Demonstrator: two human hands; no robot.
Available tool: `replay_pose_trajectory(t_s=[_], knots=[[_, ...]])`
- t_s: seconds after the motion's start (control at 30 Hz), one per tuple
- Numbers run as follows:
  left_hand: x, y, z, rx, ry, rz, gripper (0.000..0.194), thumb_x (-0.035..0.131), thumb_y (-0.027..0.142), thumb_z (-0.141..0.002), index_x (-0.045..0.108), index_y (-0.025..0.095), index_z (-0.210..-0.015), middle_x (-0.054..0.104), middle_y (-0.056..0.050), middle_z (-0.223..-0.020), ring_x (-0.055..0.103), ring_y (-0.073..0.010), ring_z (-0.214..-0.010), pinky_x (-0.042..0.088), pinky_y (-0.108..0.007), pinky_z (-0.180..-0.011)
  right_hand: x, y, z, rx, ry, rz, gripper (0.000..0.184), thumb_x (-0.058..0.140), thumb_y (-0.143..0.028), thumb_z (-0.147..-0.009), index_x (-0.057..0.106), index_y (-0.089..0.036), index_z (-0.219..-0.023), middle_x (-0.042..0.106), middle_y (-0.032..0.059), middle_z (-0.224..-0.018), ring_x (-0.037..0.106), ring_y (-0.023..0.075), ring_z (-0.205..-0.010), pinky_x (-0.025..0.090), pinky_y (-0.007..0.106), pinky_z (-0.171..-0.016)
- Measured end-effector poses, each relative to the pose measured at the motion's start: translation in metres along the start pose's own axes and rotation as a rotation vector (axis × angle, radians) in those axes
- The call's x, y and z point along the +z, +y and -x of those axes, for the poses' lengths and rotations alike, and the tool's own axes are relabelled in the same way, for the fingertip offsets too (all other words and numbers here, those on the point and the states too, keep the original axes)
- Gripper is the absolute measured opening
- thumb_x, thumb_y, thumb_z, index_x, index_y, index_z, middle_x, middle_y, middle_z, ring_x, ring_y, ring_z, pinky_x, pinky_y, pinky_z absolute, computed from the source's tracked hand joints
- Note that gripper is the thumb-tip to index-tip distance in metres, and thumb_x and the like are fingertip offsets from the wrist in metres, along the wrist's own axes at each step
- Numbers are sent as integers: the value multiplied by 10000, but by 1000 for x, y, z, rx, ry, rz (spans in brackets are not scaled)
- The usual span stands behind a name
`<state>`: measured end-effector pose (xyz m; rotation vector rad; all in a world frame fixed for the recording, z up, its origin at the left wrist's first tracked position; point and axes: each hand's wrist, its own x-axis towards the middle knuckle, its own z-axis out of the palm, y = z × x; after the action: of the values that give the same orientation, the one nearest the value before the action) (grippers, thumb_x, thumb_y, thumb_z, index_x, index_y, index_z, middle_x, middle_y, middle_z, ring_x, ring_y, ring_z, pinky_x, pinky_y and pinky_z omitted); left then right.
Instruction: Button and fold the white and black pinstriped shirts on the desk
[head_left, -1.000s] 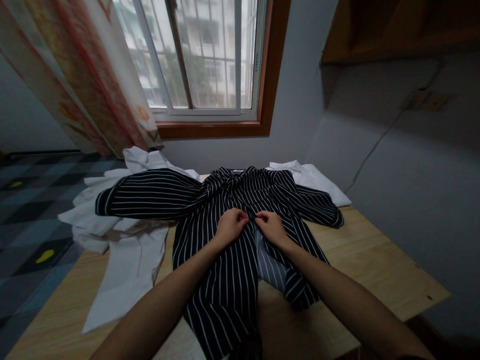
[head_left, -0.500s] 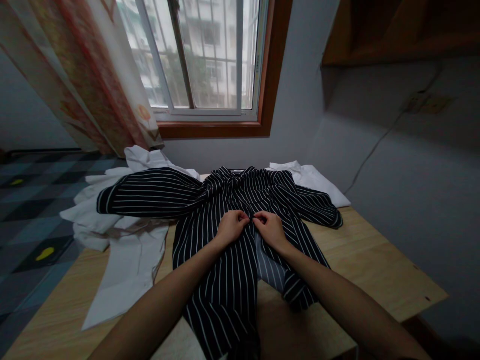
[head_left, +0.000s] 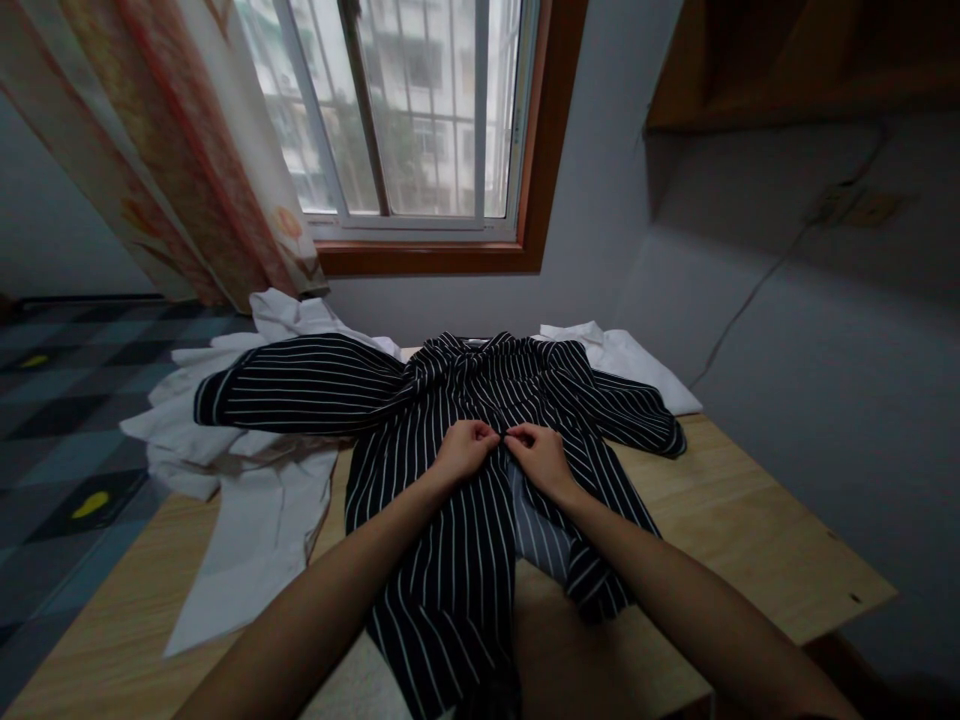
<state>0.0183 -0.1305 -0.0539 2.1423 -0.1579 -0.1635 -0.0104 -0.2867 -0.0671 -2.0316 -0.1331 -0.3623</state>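
Note:
A black shirt with white stripes point(head_left: 442, 560) lies spread on the table, its collar toward the window and its sleeves out to both sides. Below the chest its front edges part, showing the paler inside of the cloth. My left hand point(head_left: 466, 448) pinches the shirt's front edge at the middle. Close beside it, my right hand point(head_left: 538, 456) pinches the opposite edge, fingertips nearly touching the left ones. Any button between the fingers is too small to make out.
White garments point(head_left: 262, 540) lie crumpled on the left of the wooden table point(head_left: 757, 520). Another white garment point(head_left: 630, 365) is at the back right. Beyond stand a window point(head_left: 420, 120) and a curtain point(head_left: 172, 150). A cable point(head_left: 750, 295) runs down the right wall.
Hardly anything differs. Both hands stay at the shirt's front, with only a slight shift of the right fingers toward the left.

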Motion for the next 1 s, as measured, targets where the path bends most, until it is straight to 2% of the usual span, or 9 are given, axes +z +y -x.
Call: replay_pose_trajectory(t_s=[0.23,0.37,0.47,0.6,0.8,0.93,1.0], knots=[[-3,4,0,-72,-55,226,128,608,237,-711,637,146,-626,639,-15,-641,554,-129,-624,431,-240,-642,1,3,-3,12,-32,-174,172,634,-286,-753,752,-172,-805,746,53,-790,676,203,-715,519,304,-690],[-4,8,3,-76,-83,232,135,607,235,-712,641,147,-616,641,-17,-629,559,-132,-620,444,-245,-645,0,5,-8,95,-80,-319,224,593,-331,-776,736,-165,-729,730,48,-707,667,193,-669,530,300,-660],[-3,9,4,-83,-90,265,131,613,229,-712,651,141,-623,636,-13,-614,541,-125,-590,434,-247,-626,0,6,-10,162,-106,-373,168,636,-290,-710,736,-162,-755,735,43,-726,671,187,-667,541,300,-664],[-1,8,4,-112,-82,294,127,625,200,-706,646,138,-597,618,0,-582,498,-103,-544,401,-235,-592,1,8,-9,158,-95,-358,140,677,-244,-652,724,-157,-751,731,42,-721,681,190,-683,543,302,-680],[0,11,6,-137,-55,327,115,607,170,-707,647,137,-604,606,11,-576,489,-87,-535,383,-209,-564,5,6,-3,87,-26,-268,116,672,-238,-688,713,-151,-753,722,51,-709,676,194,-653,542,298,-653],[-1,15,8,-196,-35,259,289,568,322,-782,604,150,-553,422,48,-408,337,-75,-394,244,-221,-431,3,-3,1,19,7,-143,93,636,-208,-724,715,-182,-767,727,33,-724,684,194,-672,550,300,-680],[-1,16,9,-209,-14,237,347,582,414,-783,612,148,-563,399,49,-397,323,-76,-384,211,-229,-417,3,-5,3,-20,25,-81,89,634,-202,-731,716,-189,-763,727,28,-727,680,192,-667,546,300,-683]])
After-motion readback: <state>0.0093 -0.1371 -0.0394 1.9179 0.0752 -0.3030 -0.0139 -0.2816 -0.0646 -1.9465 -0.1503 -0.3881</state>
